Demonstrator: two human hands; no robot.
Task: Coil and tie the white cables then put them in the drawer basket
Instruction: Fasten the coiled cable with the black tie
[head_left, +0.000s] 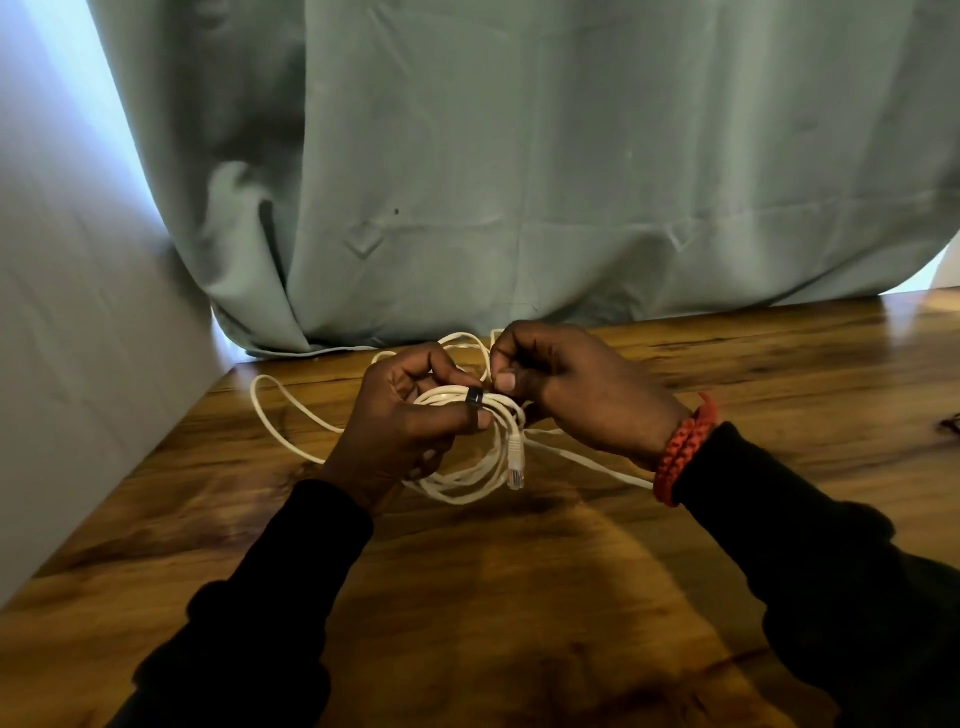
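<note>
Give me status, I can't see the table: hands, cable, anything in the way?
Both hands gripping: left hand, right hand. White cable partly coiled, loose loop trailing on wooden table. Nothing in the way.

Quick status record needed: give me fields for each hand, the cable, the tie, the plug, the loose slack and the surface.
left hand: grips the coiled bundle
right hand: pinches at the bundle beside the tie
white cable: several loops gathered, held just above the table
black tie: wrapped round the bundle top
plug: hangs free from the coil
loose slack: one long loop lying on the table, left of the hands
table: glossy wood
drawer basket: not in view
</note>
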